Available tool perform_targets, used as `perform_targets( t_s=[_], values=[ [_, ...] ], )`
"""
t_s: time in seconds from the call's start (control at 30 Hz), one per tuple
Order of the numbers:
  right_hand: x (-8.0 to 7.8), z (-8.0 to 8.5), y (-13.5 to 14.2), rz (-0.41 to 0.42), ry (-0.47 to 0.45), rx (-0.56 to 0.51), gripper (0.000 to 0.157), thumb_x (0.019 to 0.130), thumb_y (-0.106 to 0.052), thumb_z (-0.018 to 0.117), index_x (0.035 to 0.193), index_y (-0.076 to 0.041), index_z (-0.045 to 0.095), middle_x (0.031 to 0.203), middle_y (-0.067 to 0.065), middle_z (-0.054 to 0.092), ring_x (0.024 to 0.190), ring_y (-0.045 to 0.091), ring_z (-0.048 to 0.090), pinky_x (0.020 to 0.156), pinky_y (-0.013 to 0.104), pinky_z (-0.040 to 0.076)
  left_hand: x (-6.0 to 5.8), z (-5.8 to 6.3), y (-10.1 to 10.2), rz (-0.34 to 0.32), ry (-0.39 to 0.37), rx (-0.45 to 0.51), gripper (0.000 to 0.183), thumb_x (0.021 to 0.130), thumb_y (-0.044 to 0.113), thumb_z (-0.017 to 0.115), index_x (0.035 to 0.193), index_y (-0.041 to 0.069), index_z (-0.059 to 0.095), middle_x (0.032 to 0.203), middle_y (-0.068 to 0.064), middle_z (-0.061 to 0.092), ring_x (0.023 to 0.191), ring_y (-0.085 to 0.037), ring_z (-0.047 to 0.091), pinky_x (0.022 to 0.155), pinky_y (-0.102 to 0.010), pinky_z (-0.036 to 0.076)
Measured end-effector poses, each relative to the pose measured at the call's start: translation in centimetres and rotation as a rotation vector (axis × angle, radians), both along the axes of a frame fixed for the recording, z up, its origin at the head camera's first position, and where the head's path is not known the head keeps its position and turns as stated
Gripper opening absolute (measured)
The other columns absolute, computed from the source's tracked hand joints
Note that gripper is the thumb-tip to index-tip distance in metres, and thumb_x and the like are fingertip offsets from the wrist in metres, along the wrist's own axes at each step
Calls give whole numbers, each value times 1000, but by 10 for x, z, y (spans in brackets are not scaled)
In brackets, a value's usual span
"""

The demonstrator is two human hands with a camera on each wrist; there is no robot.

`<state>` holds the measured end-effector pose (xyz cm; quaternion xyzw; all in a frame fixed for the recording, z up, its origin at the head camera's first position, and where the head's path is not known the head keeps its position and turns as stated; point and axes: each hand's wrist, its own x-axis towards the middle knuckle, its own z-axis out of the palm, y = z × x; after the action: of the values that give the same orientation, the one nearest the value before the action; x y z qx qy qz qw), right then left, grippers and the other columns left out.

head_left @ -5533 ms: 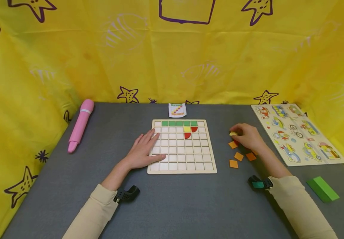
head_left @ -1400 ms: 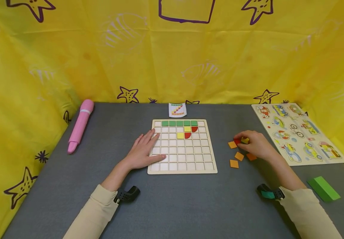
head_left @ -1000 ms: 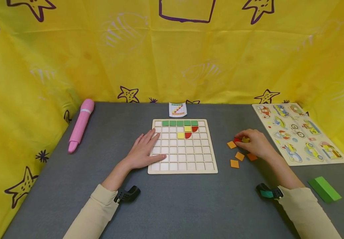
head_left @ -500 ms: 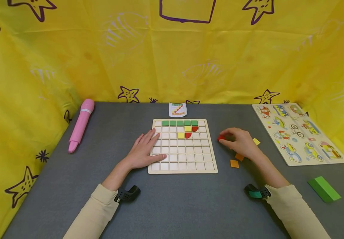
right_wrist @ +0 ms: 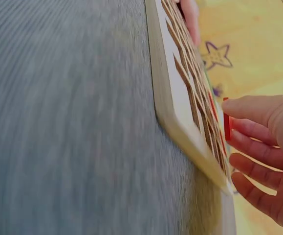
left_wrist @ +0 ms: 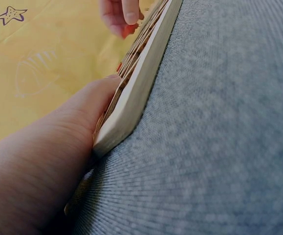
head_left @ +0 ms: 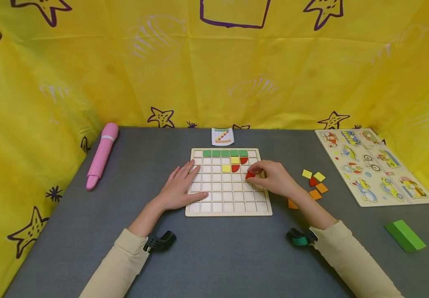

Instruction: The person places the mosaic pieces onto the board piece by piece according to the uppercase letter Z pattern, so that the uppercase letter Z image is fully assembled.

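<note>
My left hand (head_left: 179, 188) lies spread over the left side of a wooden grid board (head_left: 222, 207), fingers straight. Between thumb and fingers, my right hand (head_left: 275, 179) pinches a red quarter-circle tile (head_left: 249, 175) above the board's right part. That red tile (right_wrist: 227, 120) appears edge-on in the right wrist view, close over the board. Several green tiles (head_left: 225, 153) fill part of the top row. Below them sit two yellow tiles (head_left: 226, 168) and two red quarter-circle tiles (head_left: 243, 160), stepping down to the left.
Right of the board lie loose orange tiles (head_left: 315, 194), two loose yellow tiles (head_left: 306, 174) and a red one (head_left: 313, 181). A pattern card (head_left: 222, 136) is behind the board. A picture puzzle board (head_left: 374, 169), green block (head_left: 405, 236) and pink microphone-shaped object (head_left: 102, 157) lie farther out.
A second yellow tile has gone onto the board. My right hand has picked a red tile from the loose pile and carried it left over the board. My left hand stays put.
</note>
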<state>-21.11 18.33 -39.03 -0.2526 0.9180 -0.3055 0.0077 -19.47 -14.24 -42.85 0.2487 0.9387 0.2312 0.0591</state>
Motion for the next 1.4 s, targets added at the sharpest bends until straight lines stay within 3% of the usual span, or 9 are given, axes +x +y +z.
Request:
perform_targets(
  t_s=[0.2,0.47,0.97,1.4],
  values=[
    [-2,0,-22,61,5,-4,20,85,-20,77,101,-10,73,94,0,69,88,20,60,79,39,49,0,0,0,0,7,6,93,88,60,58,156,8,21,163,-13,7,149,-26,7,116,-49,2],
    [-8,-2,-47,81,39,76,22,83,-22,79,101,-11,72,90,-2,67,84,16,57,77,34,48,0,0,0,5,4,1,93,88,60,58,156,8,21,163,-13,7,149,-25,7,116,-49,2],
    [-12,-6,-59,149,99,61,21,85,-15,76,105,-9,76,99,3,70,93,21,58,83,38,47,0,1,1,13,-8,-8,94,88,62,57,156,9,21,163,-11,6,149,-24,5,116,-49,2],
    [-6,-8,-48,69,14,-78,22,88,-8,70,109,-5,72,98,4,70,89,19,62,81,37,51,1,1,0,7,-7,3,93,88,60,58,156,8,21,163,-12,6,149,-24,5,116,-49,2]
  ],
)
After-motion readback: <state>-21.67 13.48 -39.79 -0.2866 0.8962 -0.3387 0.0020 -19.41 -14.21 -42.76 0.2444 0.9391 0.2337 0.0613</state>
